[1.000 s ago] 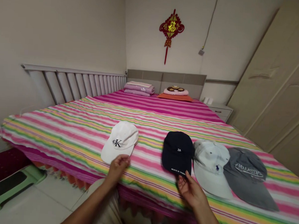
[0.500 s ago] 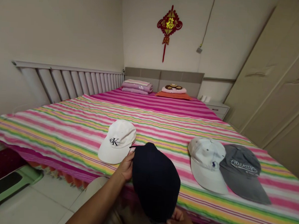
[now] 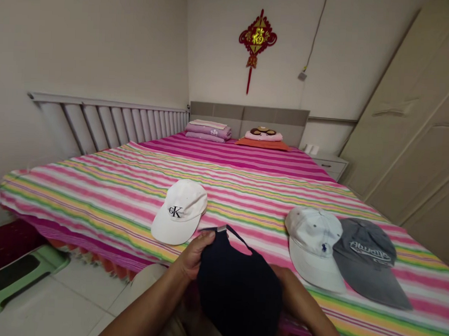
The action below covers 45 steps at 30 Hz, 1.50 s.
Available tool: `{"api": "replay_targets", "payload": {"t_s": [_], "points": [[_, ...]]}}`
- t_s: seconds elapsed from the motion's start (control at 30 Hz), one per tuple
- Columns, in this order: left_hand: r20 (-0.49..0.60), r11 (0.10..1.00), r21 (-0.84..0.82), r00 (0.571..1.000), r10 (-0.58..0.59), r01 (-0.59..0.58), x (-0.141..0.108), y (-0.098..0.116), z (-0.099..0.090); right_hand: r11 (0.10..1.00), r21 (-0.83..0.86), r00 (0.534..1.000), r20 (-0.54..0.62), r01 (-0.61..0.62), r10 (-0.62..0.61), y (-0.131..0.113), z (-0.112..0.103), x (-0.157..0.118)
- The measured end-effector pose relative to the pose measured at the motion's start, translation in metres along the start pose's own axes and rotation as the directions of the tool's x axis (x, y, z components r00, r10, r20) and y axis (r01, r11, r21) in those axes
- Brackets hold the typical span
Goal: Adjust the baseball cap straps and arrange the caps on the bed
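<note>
A dark navy cap (image 3: 240, 289) is held up over the bed's near edge, its back strap and opening at the top. My left hand (image 3: 198, 252) pinches the cap's left edge beside the strap. On the cap's right side is my right hand (image 3: 284, 281), its fingers hidden behind the cap. A white cap with black letters (image 3: 180, 211) lies on the bed just beyond my left hand. To the right lie a pale cap with a small dark logo (image 3: 316, 248) and a grey cap with white lettering (image 3: 372, 261), side by side and touching.
The bed (image 3: 114, 182) has a striped cover, with folded bedding (image 3: 207, 131) and a pink pillow (image 3: 264, 135) near the headboard. A green stool (image 3: 19, 277) stands at lower left. A metal rail (image 3: 109, 127) runs along the left; a wardrobe (image 3: 418, 123) stands right.
The navy cap has turned, bringing its strap and rear opening into view. My right hand has moved up from the cap's lower end to its right side.
</note>
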<state>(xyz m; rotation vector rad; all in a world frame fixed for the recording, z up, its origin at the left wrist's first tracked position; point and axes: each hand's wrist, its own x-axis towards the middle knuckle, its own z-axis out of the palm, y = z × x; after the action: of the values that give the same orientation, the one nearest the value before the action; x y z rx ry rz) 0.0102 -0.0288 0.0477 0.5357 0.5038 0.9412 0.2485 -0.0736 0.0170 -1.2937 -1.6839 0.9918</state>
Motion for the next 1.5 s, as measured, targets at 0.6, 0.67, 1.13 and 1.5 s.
{"api": "replay_targets", "payload": {"t_s": [0.6, 0.67, 1.13, 1.5], "points": [[0.104, 0.884, 0.468, 0.994, -0.035, -0.017, -0.015, -0.008, 0.032, 0.708, 0.686, 0.973, 0.233, -0.167, 0.004, -0.062, 0.032, 0.004], [0.129, 0.903, 0.428, 0.991, -0.021, -0.037, -0.014, -0.012, 0.035, 0.699, 0.698, 0.975, 0.224, -0.155, -0.008, -0.063, 0.033, 0.005], [0.069, 0.97, 0.214, 0.993, 0.099, -0.112, 0.008, -0.013, 0.018, 0.482, 0.875, 0.97, -0.079, -0.042, 0.228, -0.041, 0.017, 0.013], [0.133, 0.941, 0.337, 0.99, -0.052, 0.004, 0.013, -0.018, -0.002, 0.606, 0.75, 0.964, 0.193, -0.265, 0.182, -0.049, 0.032, 0.005]]}}
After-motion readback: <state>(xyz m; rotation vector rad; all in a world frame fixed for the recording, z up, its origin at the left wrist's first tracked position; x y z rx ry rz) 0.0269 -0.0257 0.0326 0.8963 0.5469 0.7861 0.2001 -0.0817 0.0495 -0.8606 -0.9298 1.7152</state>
